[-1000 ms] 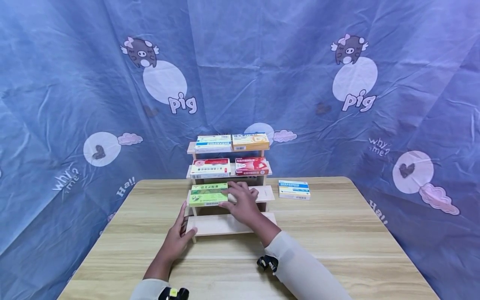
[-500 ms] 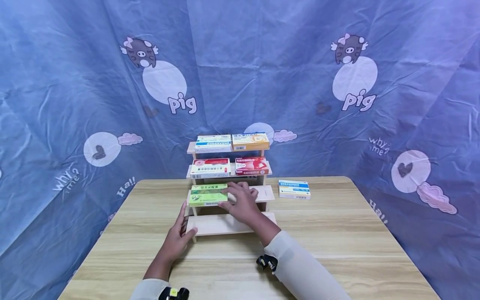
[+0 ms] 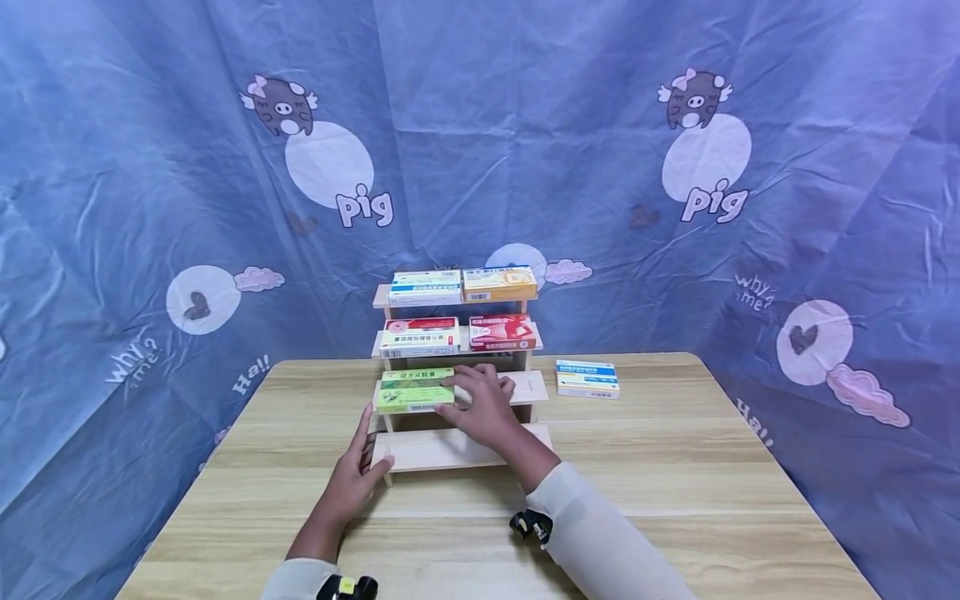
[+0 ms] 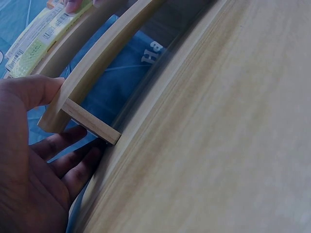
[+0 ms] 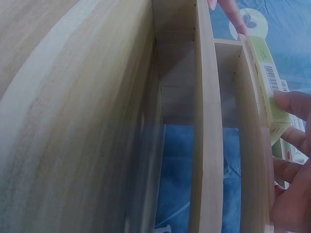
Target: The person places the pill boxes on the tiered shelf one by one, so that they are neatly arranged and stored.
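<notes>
A stepped wooden display rack (image 3: 453, 450) stands on the table, with medicine boxes on its tiers. On the left of the second tier from the bottom lies a green medicine box (image 3: 415, 392). My right hand (image 3: 486, 408) pinches this box at its right end, the thumb on the front face in the right wrist view. My left hand (image 3: 356, 477) grips the left end of the lowest tier, its thumb on the board. Below that board, in the left wrist view, the other fingers (image 4: 60, 145) sit beside the upright.
The top tier bears a white-blue box (image 3: 425, 287) and an orange-white box (image 3: 500, 284). Below them lie a red-white box (image 3: 420, 337) and a red box (image 3: 503, 332). Right of the rack, a blue-white box (image 3: 587, 379) rests on the wooden table (image 3: 660, 467). A blue curtain (image 3: 480, 125) hangs behind.
</notes>
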Available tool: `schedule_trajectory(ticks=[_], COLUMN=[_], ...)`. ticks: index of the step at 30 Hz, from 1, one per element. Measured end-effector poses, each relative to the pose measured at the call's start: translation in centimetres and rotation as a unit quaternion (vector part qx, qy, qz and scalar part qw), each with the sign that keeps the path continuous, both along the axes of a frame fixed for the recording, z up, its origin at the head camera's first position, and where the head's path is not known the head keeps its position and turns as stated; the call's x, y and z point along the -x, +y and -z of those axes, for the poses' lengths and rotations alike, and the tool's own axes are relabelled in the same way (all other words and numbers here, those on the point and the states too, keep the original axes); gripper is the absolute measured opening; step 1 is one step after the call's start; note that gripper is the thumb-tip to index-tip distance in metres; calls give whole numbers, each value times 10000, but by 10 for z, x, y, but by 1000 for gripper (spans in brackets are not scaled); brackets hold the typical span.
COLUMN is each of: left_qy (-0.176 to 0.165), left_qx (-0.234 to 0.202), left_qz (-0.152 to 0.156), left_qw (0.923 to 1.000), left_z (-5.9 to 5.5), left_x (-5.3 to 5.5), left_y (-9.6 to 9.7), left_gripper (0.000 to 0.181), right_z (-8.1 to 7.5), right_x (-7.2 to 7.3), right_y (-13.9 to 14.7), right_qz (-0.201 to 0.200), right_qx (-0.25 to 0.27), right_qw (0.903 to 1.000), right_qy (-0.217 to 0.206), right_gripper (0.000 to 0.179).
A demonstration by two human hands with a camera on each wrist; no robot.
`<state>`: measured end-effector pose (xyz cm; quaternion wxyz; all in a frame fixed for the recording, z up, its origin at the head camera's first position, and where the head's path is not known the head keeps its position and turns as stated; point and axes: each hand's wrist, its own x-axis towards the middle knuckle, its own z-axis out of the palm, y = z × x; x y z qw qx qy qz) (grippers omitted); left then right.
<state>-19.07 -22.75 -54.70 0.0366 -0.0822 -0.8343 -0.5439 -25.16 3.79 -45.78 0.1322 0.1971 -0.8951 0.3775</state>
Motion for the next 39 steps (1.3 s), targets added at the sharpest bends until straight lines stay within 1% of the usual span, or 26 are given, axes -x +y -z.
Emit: schedule_trajectory(ticks=[5, 7, 9, 10, 13, 18, 24, 28, 31, 39], left_qy=[50, -17, -50, -61, -89, -100, 35, -9, -38, -12], left_qx=[47, -13, -34, -39, -46, -54, 26, -12, -27, -38], left_qz=[16, 18, 23, 25, 15, -3, -15, -4, 5, 34], left_qw=[10000, 10000, 10000, 10000, 9999, 9999, 10000, 10000, 10000, 10000], left_z=[0, 0, 0, 0, 1, 1, 2, 2, 2, 2], left_x=[0, 1, 1, 1, 1, 2, 1, 1, 1, 0], left_y=[0, 0, 0, 0, 0, 0, -1, 0, -1, -1], left_gripper=[94, 95, 96, 96, 96, 95, 95, 96, 95, 96], right_z=[1, 5, 5, 7, 4, -5, -7, -6, -2, 6], right_x=[2, 5, 6, 8, 5, -6, -13, -17, -19, -29], right_y=[1, 3, 6, 8, 12, 18, 28, 37, 43, 61], right_qz=[-58, -163, -296, -353, -479, -464, -410, -354, -296, -153], right_qx=[-17, 75, 127, 117, 93, -28, -121, -72, -35, 243], right_qw=[10000, 9998, 9993, 9991, 9985, 9988, 9989, 9991, 9994, 9991], right_qy=[-50, -100, -204, -179, -242, -154, -190, -223, -171, 324], right_gripper=[45, 50, 57, 59, 65, 63, 60, 58, 57, 49])
